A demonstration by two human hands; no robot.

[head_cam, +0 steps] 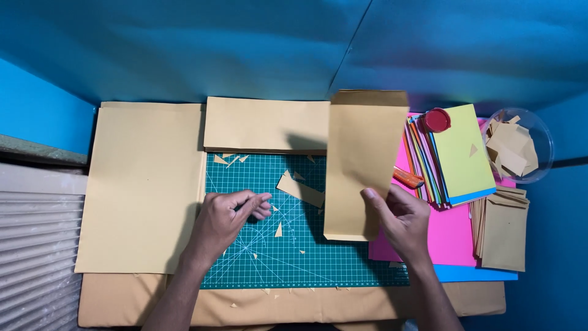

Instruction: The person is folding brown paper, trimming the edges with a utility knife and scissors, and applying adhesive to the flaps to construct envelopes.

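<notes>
My right hand (401, 217) pinched an uncut brown envelope (362, 164) above the mat (306, 257), left hand (229, 214) loosely curled and empty, scraps (278, 230) already trimmed, finished pieces (502, 228) stacked.

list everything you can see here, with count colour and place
brown paper sheet: one, held upright over the mat
cutting mat: one, green, centre
paper offcuts: several, brown, on the mat
large brown sheets: two, left of and behind the mat
coloured paper stack: one, right
red lid: one, on that stack
orange cutter: one, beside the stack
brown envelopes: small pile, far right
clear bowl: one, holds brown scraps
left hand: on the mat, fingers curled
right hand: pinching the sheet
</notes>
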